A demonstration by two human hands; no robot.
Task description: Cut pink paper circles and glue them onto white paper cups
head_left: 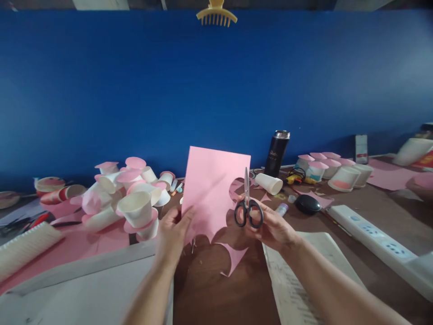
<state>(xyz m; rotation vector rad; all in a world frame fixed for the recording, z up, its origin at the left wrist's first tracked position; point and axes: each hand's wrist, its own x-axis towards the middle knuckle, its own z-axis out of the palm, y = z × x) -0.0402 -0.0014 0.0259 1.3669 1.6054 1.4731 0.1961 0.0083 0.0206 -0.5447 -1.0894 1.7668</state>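
Observation:
My left hand (174,232) pinches the lower left edge of a pink sheet of paper (211,189), which stands upright before me. Curved bites are cut out of the sheet's lower and right edges. In my right hand (270,225) is a pair of scissors (247,203) with black handles, blades pointing up and looking closed, just right of the sheet. A curved pink paper scrap (233,257) lies on the brown table (216,298) below.
Paper cups (135,207) with pink paper pieces are heaped at left; more cups (318,171) stand at right. A black flask (277,153), a computer mouse (307,204) and a power strip (375,239) sit to the right. At far left lies a white brush (30,246).

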